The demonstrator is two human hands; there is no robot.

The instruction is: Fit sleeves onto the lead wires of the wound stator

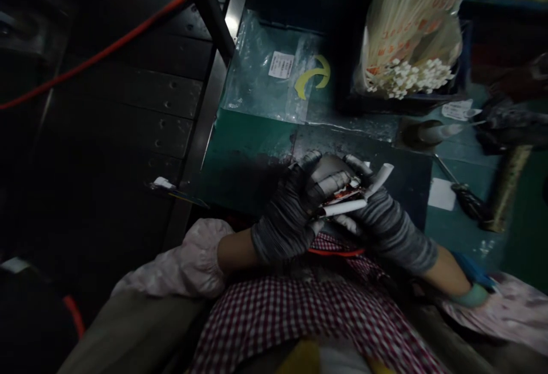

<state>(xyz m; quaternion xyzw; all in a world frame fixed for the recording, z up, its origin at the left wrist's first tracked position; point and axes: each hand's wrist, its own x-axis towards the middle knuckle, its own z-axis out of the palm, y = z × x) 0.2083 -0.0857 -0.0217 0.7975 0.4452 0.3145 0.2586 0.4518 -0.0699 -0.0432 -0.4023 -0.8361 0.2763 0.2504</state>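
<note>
Both hands wear grey knit gloves and meet at the front edge of a green worktable [252, 151]. My left hand [291, 214] is closed around a small dark part with red-orange wires [342, 194]. My right hand [385, 220] grips the same bundle from the right, with white tubes [346, 207] sticking out between the fingers. One white tube [381, 177] points up to the right. The exact shape of the part is hidden by the fingers.
A clear plastic bag with a white label [274, 71] lies at the table's back. A bag of white cable ties [406, 48] stands in a dark bin. A screwdriver-like tool [462, 194] lies to the right. A red cable [111, 45] crosses the dark machine at left.
</note>
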